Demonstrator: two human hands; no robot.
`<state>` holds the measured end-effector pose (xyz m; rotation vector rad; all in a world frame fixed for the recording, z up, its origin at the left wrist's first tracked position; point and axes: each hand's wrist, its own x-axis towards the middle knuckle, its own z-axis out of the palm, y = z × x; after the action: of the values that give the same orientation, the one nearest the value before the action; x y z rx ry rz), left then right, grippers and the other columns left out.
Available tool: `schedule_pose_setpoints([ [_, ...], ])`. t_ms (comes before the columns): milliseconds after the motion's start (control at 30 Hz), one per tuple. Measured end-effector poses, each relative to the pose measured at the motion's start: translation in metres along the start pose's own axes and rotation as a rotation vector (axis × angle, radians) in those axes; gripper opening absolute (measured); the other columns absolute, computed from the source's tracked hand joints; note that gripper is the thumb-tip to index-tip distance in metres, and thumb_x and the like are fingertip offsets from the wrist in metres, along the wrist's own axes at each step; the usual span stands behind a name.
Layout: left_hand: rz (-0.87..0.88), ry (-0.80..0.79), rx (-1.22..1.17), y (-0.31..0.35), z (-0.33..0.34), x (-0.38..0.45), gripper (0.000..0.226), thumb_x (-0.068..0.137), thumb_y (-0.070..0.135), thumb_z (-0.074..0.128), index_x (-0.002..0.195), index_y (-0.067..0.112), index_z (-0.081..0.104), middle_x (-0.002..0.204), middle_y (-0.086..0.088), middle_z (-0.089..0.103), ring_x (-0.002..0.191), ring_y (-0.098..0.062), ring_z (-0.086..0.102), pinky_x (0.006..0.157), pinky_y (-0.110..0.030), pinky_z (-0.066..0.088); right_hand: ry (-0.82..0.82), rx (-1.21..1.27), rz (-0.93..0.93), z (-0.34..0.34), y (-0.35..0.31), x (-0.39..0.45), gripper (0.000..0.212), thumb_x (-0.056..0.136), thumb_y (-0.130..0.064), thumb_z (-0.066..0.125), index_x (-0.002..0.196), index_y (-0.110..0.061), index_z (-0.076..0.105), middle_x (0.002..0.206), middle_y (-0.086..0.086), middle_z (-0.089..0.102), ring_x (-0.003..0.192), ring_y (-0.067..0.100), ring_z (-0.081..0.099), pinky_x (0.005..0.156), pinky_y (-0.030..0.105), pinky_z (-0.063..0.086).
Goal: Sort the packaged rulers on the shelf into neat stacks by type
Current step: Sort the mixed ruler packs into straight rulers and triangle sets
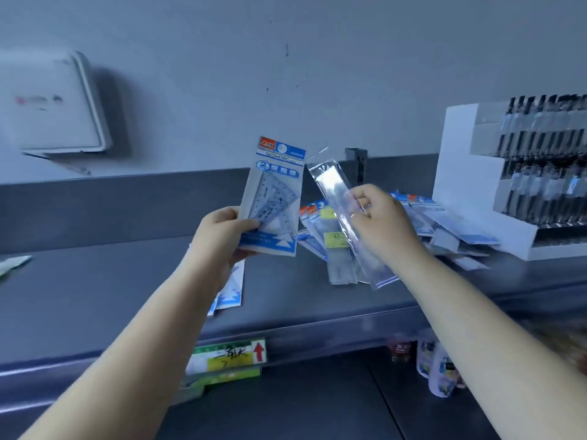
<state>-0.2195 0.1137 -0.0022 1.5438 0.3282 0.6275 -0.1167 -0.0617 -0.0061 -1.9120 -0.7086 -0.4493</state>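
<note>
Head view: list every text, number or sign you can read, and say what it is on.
"GEOMETRIC": set-square pack in the left hand.
"2": same pack, in a blue circle.
Red up arrow: shelf tag.
Tag handwriting, pack's red logo, yellow stickers on the pile, wall box print: too blurred to read.

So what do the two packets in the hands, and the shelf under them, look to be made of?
The blue-and-white GEOMETRIC set-square packet in the left hand looks like printed card behind clear film; the triangle inside shows through, likely transparent plastic. The long clear ruler sleeve in the right hand is glossy plastic film, with bright glare streaks. The grey shelf seems painted metal, with a soft sheen along its edge.
</note>
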Motion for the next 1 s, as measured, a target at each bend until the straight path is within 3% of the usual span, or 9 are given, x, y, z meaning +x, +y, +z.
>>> schedule_pose_setpoints([
  [133,-0.017,0.056,0.053,-0.012,-0.047,-0.018,0.014,0.09,-0.002,0.053,0.087,0.01,0.059,0.082,-0.007,0.064,0.068,-0.017,0.065,0.058,-0.023,0.057,-0.039,0.142,0.027,0.04,-0.025,-0.024,0.029,0.083,0.001,0.048,0.105,-0.016,0.059,0.093,-0.004,0.058,0.072,0.01,0.052,0.055,0.005,0.035],
  [233,-0.024,0.085,0.095,-0.026,-0.074,-0.021,0.008,0.087,0.004,0.058,0.091,0.009,0.061,0.09,-0.008,0.066,0.076,-0.02,0.066,0.069,-0.029,0.058,-0.067,0.235,0.034,0.064,-0.042,-0.041,0.028,0.085,0.001,0.049,0.1,-0.021,0.056,0.082,-0.012,0.054,0.073,0.01,0.051,0.06,0.013,0.037],
  [333,-0.015,0.18,0.147,-0.033,-0.1,-0.023,0.035,0.082,0.014,0.065,0.115,0.005,0.057,0.104,-0.006,0.064,0.085,-0.02,0.061,0.082,-0.035,0.05,-0.032,0.27,0.016,0.078,-0.063,-0.049,0.026,0.087,0.0,0.05,0.1,-0.022,0.054,0.08,-0.016,0.051,0.072,0.004,0.05,0.064,0.015,0.041],
  [433,0.045,0.229,0.246,-0.033,-0.128,-0.024,0.03,0.087,0.011,0.059,0.117,0.013,0.054,0.108,-0.003,0.06,0.091,-0.016,0.055,0.08,-0.03,0.044,-0.01,0.282,0.006,0.092,-0.083,-0.051,0.026,0.087,-0.001,0.051,0.098,-0.024,0.052,0.082,-0.016,0.052,0.074,0.004,0.052,0.072,0.027,0.044],
  [567,0.164,0.195,0.487,-0.03,-0.174,-0.025,0.018,0.087,0.01,0.057,0.103,0.016,0.059,0.099,0.001,0.06,0.074,-0.007,0.053,0.06,-0.018,0.039,-0.014,0.349,0.057,0.124,-0.11,-0.052,0.032,0.083,0.003,0.05,0.092,-0.027,0.055,0.082,-0.011,0.055,0.081,0.015,0.056,0.076,0.037,0.047],
  [633,0.212,0.182,0.652,-0.028,-0.205,-0.024,0.017,0.085,0.012,0.057,0.101,0.018,0.059,0.097,0.003,0.059,0.074,-0.01,0.054,0.058,-0.019,0.04,-0.033,0.428,0.121,0.147,-0.127,-0.054,0.034,0.083,0.005,0.049,0.086,-0.028,0.055,0.079,-0.008,0.055,0.078,0.016,0.056,0.073,0.036,0.047],
  [733,0.248,0.179,0.882,-0.024,-0.254,-0.025,0.015,0.084,0.015,0.057,0.096,0.024,0.055,0.093,0.004,0.058,0.079,-0.015,0.053,0.068,-0.027,0.041,-0.116,0.551,0.225,0.189,-0.157,-0.059,0.032,0.085,0.009,0.043,0.097,-0.018,0.056,0.082,-0.003,0.053,0.071,0.011,0.053,0.065,0.027,0.045],
  [900,0.284,0.208,1.154,-0.011,-0.337,-0.029,0.023,0.086,0.019,0.055,0.109,0.018,0.059,0.095,0.006,0.055,0.085,-0.015,0.05,0.075,-0.027,0.04,-0.223,0.647,0.318,0.275,-0.216,-0.072,0.033,0.085,0.009,0.036,0.102,-0.015,0.053,0.082,-0.004,0.051,0.071,0.01,0.052,0.059,0.021,0.041],
  [1000,0.326,0.229,1.333,-0.004,-0.386,-0.031,0.026,0.09,0.024,0.051,0.115,0.021,0.057,0.107,0.004,0.059,0.099,-0.02,0.053,0.081,-0.029,0.041,-0.261,0.716,0.361,0.319,-0.248,-0.079,0.035,0.086,0.011,0.039,0.108,-0.012,0.053,0.085,-0.002,0.051,0.075,0.012,0.052,0.06,0.021,0.042],
])
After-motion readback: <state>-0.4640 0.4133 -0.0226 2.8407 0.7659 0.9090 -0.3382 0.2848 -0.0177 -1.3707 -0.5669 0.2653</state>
